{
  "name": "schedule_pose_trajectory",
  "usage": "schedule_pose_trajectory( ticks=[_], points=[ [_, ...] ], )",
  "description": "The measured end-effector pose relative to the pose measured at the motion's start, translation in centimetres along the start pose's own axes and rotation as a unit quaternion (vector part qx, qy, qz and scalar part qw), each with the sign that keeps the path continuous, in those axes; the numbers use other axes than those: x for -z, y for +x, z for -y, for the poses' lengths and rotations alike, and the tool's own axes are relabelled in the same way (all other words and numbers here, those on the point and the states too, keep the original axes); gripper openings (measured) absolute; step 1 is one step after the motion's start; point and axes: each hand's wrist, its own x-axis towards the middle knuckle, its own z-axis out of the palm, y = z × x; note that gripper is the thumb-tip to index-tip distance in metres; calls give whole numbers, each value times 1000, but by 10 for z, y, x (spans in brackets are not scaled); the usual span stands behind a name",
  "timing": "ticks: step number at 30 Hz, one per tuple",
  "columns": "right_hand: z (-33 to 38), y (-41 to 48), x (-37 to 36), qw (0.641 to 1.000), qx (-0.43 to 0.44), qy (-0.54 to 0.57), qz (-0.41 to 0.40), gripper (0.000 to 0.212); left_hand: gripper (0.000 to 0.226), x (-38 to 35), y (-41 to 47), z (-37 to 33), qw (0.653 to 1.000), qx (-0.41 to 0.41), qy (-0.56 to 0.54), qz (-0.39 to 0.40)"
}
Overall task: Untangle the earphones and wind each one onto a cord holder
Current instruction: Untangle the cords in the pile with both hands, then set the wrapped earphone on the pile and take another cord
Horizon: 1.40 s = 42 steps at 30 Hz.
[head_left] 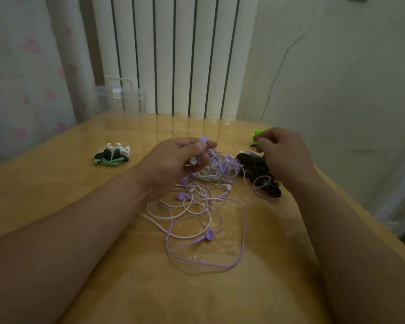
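The left hand (173,164) pinches a gathered bunch of purple cord (205,140) above the bench (91,230), probably to keep it free of the tangle (197,206) trailing just below and nearer. The right hand (285,157) curls its fingers at a green cord holder (257,134) on the far right, seemingly to fetch one. I cannot tell whether it grips it.

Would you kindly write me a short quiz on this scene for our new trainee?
1. True or false: the left hand grips a purple cord.
2. Which colour is the holder that the right hand pinches: A black, B green, C white?
3. Fill in: the loose tangle of earphones lies on the ____.
Key: 1 true; 2 B; 3 table.
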Motion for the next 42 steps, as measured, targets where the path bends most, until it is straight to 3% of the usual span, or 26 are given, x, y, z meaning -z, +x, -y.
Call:
schedule_pose_trajectory(
  ticks=[6,12,14,17,23,29,31,34,37,42],
  points=[
    [-6,5,1,987,8,-159,17,17,26,-1,-2,-1,999,4,-29,17],
    [-18,7,15,925,-56,-352,128,9,27,-5,-3,-3,999,4,-35,15],
    [-16,6,17,917,-75,-351,173,7,27,-6,-3,-2,999,6,-28,14],
    [-9,2,18,909,-72,-351,215,20,27,-6,-4,-1,1000,7,-15,16],
    [-4,-2,18,894,-71,-364,251,30,33,-5,-2,0,1000,11,2,8],
    [4,-8,18,894,-62,-335,292,25,25,-4,0,-3,995,27,-99,-13],
    [5,-8,18,905,-61,-325,269,20,26,-1,1,-5,992,31,-118,-20],
    [3,-1,21,950,-31,-270,151,19,29,2,1,-7,990,35,-132,-25],
    [2,3,21,969,-5,-240,65,20,29,3,1,-7,990,36,-130,-29],
    [5,-6,14,929,1,-302,215,12,27,0,0,-8,993,32,-108,-27]
  ],
)
